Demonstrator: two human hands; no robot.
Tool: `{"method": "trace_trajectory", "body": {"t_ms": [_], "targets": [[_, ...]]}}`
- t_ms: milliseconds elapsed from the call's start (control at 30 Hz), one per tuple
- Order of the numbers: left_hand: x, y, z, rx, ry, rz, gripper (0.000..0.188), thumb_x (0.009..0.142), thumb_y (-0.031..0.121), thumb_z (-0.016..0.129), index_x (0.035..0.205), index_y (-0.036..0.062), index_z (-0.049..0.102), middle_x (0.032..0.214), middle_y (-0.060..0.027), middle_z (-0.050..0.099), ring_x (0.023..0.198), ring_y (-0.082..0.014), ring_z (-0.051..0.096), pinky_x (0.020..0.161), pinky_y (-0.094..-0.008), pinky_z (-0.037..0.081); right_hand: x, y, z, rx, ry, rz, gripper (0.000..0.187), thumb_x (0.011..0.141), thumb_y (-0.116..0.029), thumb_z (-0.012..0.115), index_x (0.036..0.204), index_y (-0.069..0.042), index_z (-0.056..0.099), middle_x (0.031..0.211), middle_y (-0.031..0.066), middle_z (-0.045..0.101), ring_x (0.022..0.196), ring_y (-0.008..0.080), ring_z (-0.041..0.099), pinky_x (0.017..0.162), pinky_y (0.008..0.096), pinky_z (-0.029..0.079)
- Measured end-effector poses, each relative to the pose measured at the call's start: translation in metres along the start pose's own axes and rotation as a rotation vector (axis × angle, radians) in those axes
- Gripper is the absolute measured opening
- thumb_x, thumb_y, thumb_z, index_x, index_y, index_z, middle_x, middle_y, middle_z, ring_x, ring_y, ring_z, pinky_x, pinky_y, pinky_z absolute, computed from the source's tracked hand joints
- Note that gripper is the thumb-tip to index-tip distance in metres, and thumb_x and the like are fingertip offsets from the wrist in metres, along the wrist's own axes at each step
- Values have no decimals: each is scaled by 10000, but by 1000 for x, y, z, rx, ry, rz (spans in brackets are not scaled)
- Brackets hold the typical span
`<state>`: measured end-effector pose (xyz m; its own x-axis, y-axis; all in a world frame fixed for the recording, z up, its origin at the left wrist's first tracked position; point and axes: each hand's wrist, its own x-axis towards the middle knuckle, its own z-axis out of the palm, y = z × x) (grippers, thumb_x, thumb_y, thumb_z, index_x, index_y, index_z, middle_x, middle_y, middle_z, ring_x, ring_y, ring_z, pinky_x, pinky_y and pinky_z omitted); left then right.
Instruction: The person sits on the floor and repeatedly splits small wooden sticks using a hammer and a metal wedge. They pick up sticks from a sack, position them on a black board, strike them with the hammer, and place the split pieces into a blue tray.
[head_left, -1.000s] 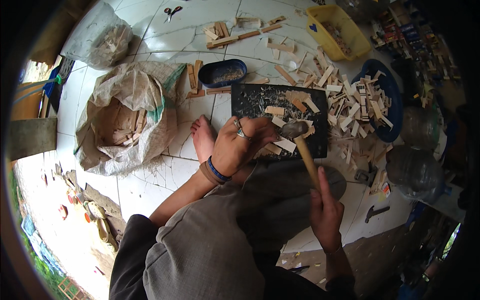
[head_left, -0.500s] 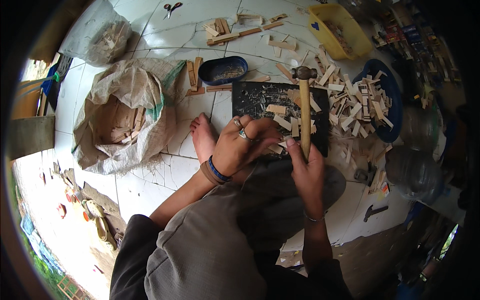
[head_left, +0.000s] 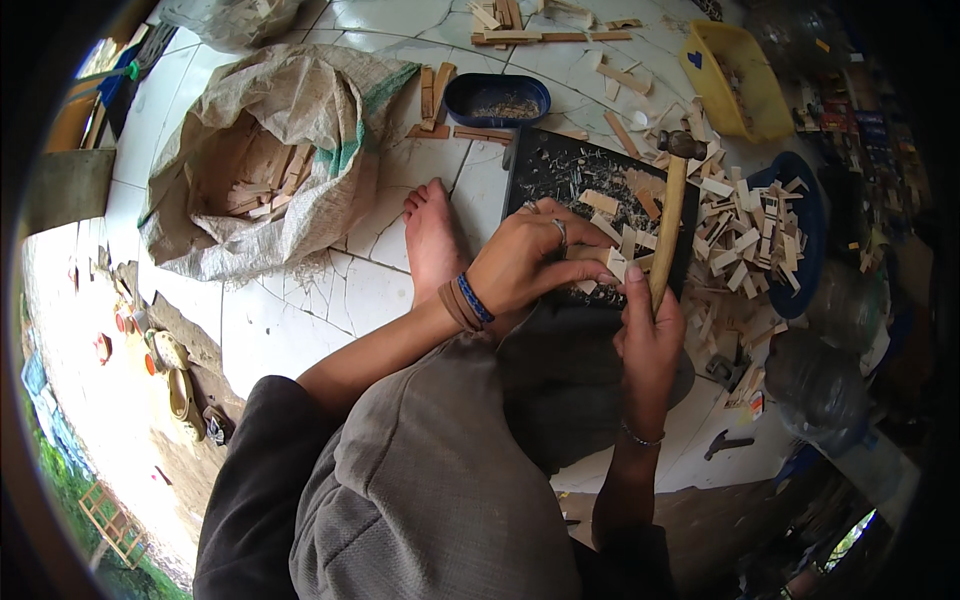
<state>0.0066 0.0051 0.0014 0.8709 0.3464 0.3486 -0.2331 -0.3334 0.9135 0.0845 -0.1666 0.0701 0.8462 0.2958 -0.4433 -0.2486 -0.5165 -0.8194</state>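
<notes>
My right hand is wrapped round the wooden handle of a hammer, whose dark metal head points away from me. Its thumb also touches a small pale wood piece. That piece is pinched in the fingers of my left hand, so both hands meet at it. Beneath them lies a black board, strewn with many small nails and loose wood bits. A flat wood block rests on the board just beyond my fingers.
Right of the board spreads a heap of small wood pieces, partly in a blue basin. A yellow tub and dark blue oval tray stand farther off. An open sack sits left; a second hammer lies lower right.
The view has shifted, so the board and hands sit farther right. My left fingers have turned and straightened somewhat, and the small wood piece now shows more plainly between both hands. The hammer stays in my right hand.
</notes>
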Motion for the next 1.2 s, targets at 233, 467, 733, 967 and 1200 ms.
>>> {"method": "trace_trajectory", "body": {"t_ms": [233,467,733,967,1200], "targets": [[1,-4,4,-84,26,6,300,833,212,855,1075,46,789,979,-87,784,947,-248,718,843,-371,551,-1,-3,-2,-16,10,16,322,1052,-351,653,925,-56,670,632,-93,431,493,-1,368,425,217,268],[-1,-1,0,50,-13,5,279,830,213,854,1042,42,790,958,-85,785,925,-248,727,820,-374,554,-2,-3,-4,-10,-36,-2,299,1056,-340,651,955,-59,679,654,-92,444,509,-5,364,435,216,270],[-2,-2,0,-12,19,9,243,845,185,837,1023,27,788,993,-94,791,931,-246,731,840,-370,553,-5,4,-4,-67,19,-179,338,1096,-329,561,1266,-54,662,666,-84,413,538,-8,345,454,209,271],[-2,-4,0,-54,28,13,228,851,148,828,1041,27,789,1023,-99,794,957,-241,733,881,-365,547,-45,16,-54,-538,78,-587,523,1065,-99,518,1571,-14,416,1418,242,607,1192,341,672,942,367,531],[-4,-4,-1,-25,9,11,239,855,129,820,1066,22,785,1049,-103,794,969,-245,735,888,-363,546,-67,22,-72,-705,-4,-529,518,1033,-91,606,1536,-37,493,1078,146,755,822,241,728,772,334,555]]}}
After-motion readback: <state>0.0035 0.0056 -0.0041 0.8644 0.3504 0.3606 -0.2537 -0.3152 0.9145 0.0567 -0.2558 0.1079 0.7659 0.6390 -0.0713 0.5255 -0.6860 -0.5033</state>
